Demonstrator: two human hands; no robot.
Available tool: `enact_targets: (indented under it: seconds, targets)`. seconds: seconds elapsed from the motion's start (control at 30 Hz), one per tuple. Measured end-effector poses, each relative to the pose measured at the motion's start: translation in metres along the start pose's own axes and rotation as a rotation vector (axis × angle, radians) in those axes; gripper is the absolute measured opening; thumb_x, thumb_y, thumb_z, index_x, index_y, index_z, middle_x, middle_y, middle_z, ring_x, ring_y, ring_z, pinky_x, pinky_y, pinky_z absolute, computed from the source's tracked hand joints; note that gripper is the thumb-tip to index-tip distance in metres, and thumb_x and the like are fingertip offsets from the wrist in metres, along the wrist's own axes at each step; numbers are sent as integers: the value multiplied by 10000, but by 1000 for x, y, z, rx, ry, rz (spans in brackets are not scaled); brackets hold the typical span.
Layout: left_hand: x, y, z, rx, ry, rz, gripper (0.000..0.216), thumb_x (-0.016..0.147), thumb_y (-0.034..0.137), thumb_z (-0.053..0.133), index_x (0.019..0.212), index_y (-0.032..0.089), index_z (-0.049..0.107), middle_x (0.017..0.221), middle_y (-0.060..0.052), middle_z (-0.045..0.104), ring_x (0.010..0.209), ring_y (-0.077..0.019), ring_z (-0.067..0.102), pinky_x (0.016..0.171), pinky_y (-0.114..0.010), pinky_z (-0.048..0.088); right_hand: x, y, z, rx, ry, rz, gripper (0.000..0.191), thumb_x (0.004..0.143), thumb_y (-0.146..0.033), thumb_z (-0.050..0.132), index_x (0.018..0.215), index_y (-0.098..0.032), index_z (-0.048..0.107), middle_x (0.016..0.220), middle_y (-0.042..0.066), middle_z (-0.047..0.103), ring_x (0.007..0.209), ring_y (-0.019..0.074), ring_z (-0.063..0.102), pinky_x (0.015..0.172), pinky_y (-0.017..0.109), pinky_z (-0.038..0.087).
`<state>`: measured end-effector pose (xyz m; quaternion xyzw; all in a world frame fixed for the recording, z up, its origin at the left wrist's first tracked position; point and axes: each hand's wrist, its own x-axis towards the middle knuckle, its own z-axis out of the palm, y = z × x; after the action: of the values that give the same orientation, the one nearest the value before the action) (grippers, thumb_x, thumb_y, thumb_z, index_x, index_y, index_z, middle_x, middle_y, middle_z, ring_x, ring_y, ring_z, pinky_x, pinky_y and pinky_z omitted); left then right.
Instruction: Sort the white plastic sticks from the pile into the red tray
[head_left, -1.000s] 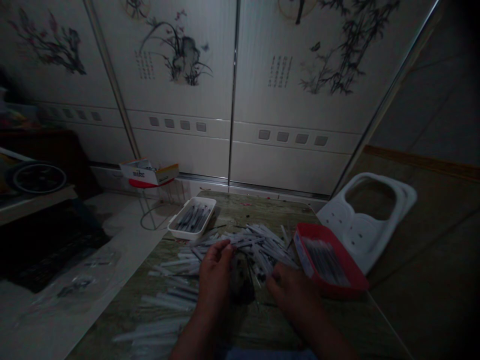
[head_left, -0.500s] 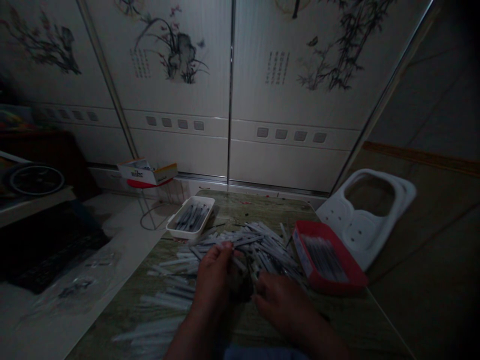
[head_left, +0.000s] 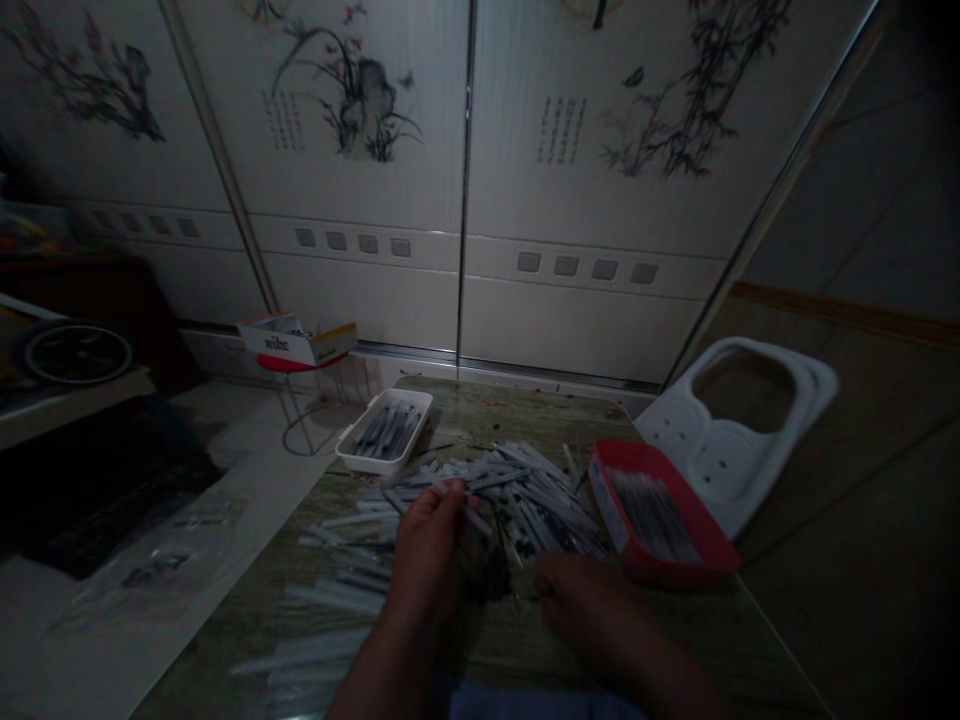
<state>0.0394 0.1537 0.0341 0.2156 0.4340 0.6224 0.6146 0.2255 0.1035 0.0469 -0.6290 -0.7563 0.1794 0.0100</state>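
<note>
Many slim, pale grey-white pen-like sticks (head_left: 540, 490) lie in a loose pile on the green wood-grained table (head_left: 517, 405). At the pile's near edge, my left hand (head_left: 431, 540) is closed, thumb against fingers, around one pale pen-like stick (head_left: 477, 520) that slants down to the right. My right hand (head_left: 589, 605) is a closed fist just above the table, right of a small dark heap (head_left: 491, 575); what its fingers hold, if anything, is hidden. Looser rows of pale sticks (head_left: 337, 597) lie to the left of my left forearm.
A white tray (head_left: 346, 460) of dark-tipped sticks stands at the back left, a red tray (head_left: 709, 570) with a bundle of sticks at the right. Behind it leans a white plastic folding chair (head_left: 772, 450). An open box (head_left: 289, 347) rests on a red stool (head_left: 296, 364).
My right hand has moved right and slightly down, away from my left hand. My left hand stays nearly in place with its stick. The view has shifted slightly.
</note>
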Motion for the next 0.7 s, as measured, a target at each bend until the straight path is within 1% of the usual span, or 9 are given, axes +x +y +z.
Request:
enact_targets:
  seconds: [0.13, 0.2, 0.27, 0.37, 0.47, 0.53, 0.63, 0.7]
  targets:
    - [0, -3, 0, 31, -32, -35, 392, 707, 426, 851, 920, 167, 648, 688, 10, 689, 518, -110, 591, 503, -209, 432, 0, -7, -4, -39, -58, -10, 192, 845, -127, 539, 897, -201, 708, 928, 110, 780, 869, 265, 726, 627, 300, 318]
    - [0, -4, 0, 46, -40, -39, 375, 721, 421, 844, 914, 167, 648, 687, 10, 686, 527, -103, 589, 504, -195, 421, -1, -6, -5, -39, -46, -34, 179, 877, -145, 530, 918, -202, 694, 942, 110, 776, 875, 259, 723, 644, 301, 334]
    - [-1, -5, 1, 52, -60, -46, 364, 730, 425, 838, 899, 170, 641, 684, 9, 682, 523, -100, 581, 494, -188, 402, -2, -3, -5, 4, -1, -48, 154, 912, -179, 524, 932, -213, 673, 939, 93, 768, 870, 246, 713, 660, 297, 348]
    - [-3, -6, 2, 83, -133, -70, 338, 738, 421, 828, 849, 175, 626, 670, 12, 668, 509, -99, 559, 494, -197, 399, 0, 2, -3, 159, 118, -49, 113, 949, -242, 519, 924, -229, 628, 910, 54, 746, 850, 218, 691, 686, 286, 369]
    - [-5, -8, 3, 153, -224, -109, 297, 737, 390, 820, 805, 172, 630, 655, 20, 648, 514, -101, 547, 512, -211, 417, 5, 5, 1, 341, 218, -65, 135, 976, -271, 483, 913, -233, 596, 868, 25, 717, 815, 196, 665, 690, 278, 385]
    - [-7, -10, 4, 220, -269, -126, 272, 746, 382, 805, 786, 167, 644, 638, 22, 635, 510, -98, 535, 508, -206, 400, 9, 5, 3, 431, 264, -70, 147, 982, -283, 470, 916, -232, 591, 844, 15, 698, 798, 193, 652, 680, 279, 388]
    - [-9, -13, 6, 313, -308, -140, 259, 750, 382, 796, 797, 156, 680, 621, 19, 632, 481, -88, 505, 497, -200, 370, 11, 5, 5, 499, 326, -53, 144, 978, -298, 475, 938, -228, 594, 851, 12, 687, 801, 194, 647, 671, 282, 387]
    - [-10, -17, 7, 330, -327, -163, 270, 718, 370, 821, 831, 154, 705, 620, 14, 644, 474, -95, 510, 501, -209, 374, 11, 4, 6, 511, 355, -47, 154, 979, -308, 475, 952, -227, 603, 855, 11, 689, 799, 193, 647, 670, 285, 384]
